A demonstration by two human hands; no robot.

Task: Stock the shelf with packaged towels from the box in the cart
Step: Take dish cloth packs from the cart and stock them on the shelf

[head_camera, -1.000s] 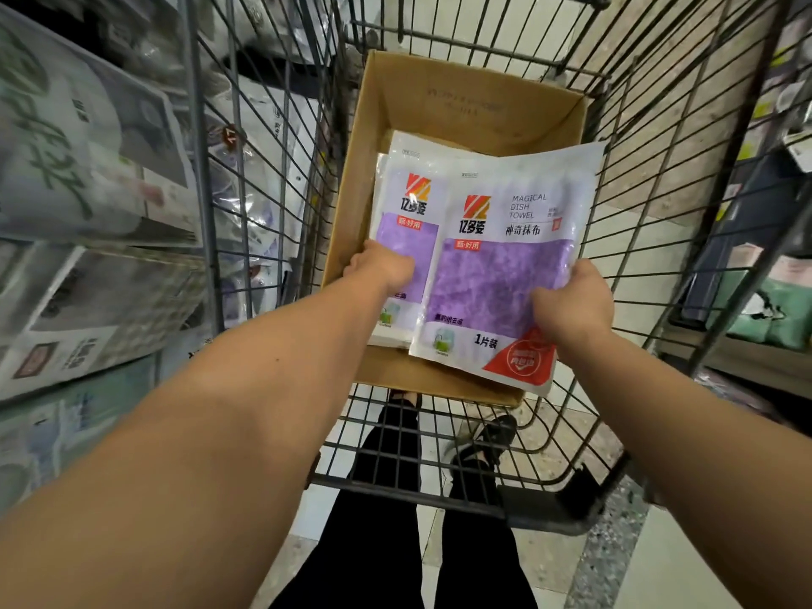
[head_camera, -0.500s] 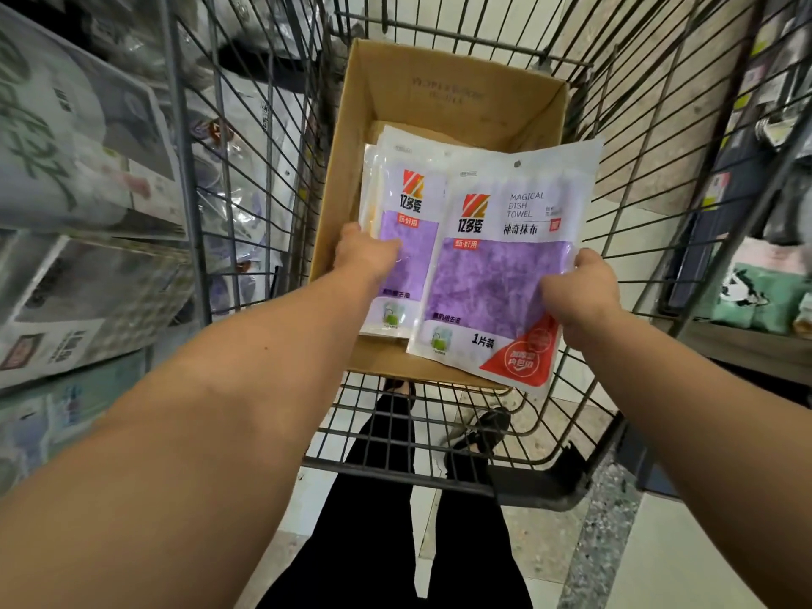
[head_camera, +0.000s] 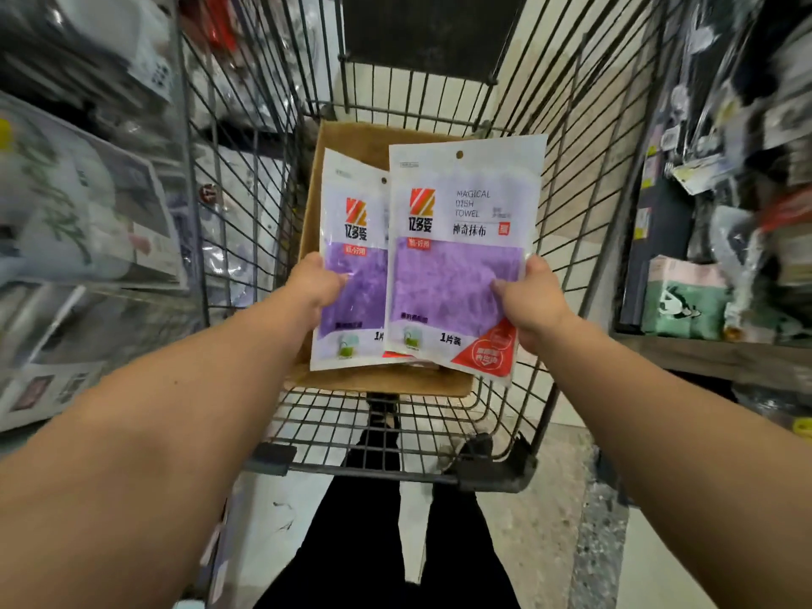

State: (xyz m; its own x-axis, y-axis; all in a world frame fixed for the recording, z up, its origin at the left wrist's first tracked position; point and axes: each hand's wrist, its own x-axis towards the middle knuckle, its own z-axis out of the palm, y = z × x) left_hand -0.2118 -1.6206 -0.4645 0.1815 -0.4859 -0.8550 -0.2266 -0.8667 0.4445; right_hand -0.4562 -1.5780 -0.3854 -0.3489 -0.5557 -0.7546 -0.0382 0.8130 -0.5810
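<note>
Now, the step: lift both packs clear of the wire walls, keep them flat and unbent, then turn to the shelf.
Cart: wire basket carrying one cardboard box.
Box: open; contents mostly hidden behind the packs.
Right pack: right hand, grip pinching its edge.
Left pack: left hand, grip clasping its side, overlapped by the right pack.

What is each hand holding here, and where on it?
The left hand pinches the left towel pack at its left edge, mid-height. The right hand grips the front pack at its right edge.
</note>
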